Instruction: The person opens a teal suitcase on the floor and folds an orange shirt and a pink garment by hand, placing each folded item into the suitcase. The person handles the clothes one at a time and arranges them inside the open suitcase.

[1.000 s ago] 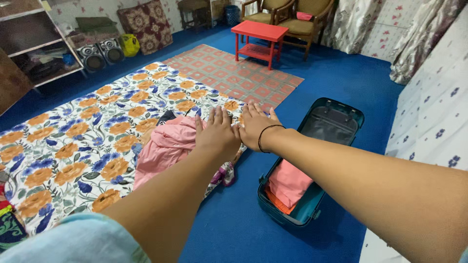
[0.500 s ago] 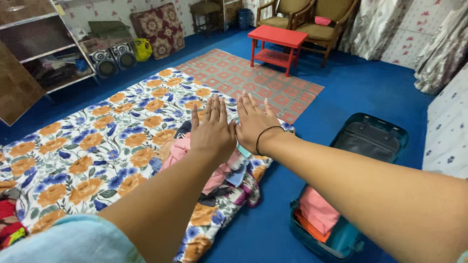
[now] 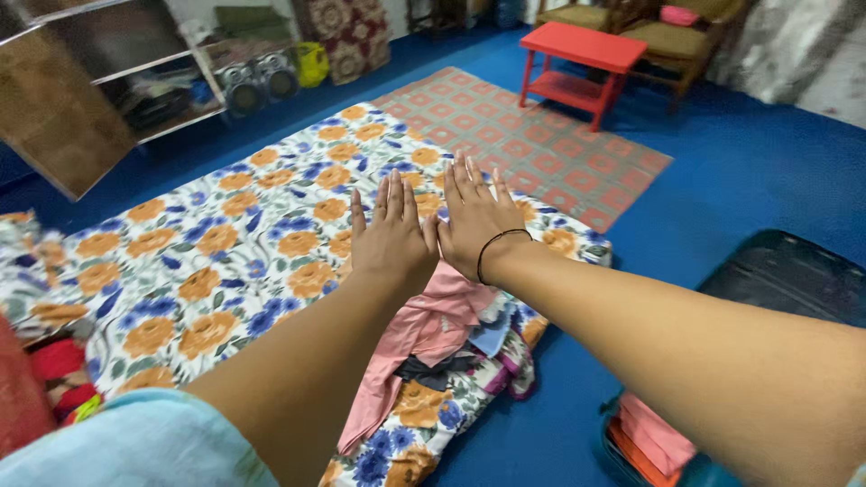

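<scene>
**A:** What are the hands doing?

**B:** Both arms reach straight out from the camera. The left hand (image 3: 392,236) and the right hand (image 3: 473,219) are held flat, backs up, fingers straight and slightly spread. They sit side by side, the thumb edges touching or very nearly so. Neither hand grips anything. The right wrist wears a thin black band (image 3: 495,249).

**A:** What is closest to them?

**B:** Directly below the wrists lies a pile of clothes (image 3: 439,338): a crumpled pink garment on top, with darker and patterned pieces under it. I cannot tell whether the hands hover over it or how far above they are; they do not touch it.

**A:** And under the clothes?

**B:** A floral sheet (image 3: 216,243), white with orange and blue flowers, spread on a blue floor (image 3: 740,171). It runs from beneath the hands out to their left and ahead of the fingertips.

**A:** What is to the right?

**B:** Under the right forearm, an open dark teal suitcase (image 3: 785,275) lies on the floor, with folded pink and orange clothing (image 3: 649,437) in its near half.

**A:** Further out?

**B:** Beyond the fingertips lies a red and grey patterned mat (image 3: 541,135), and past it a small red table (image 3: 577,59). Far to the left of the hands stand wooden shelves (image 3: 117,63) and two speakers (image 3: 257,79). A light blue sleeve (image 3: 144,446) covers the left upper arm.
</scene>
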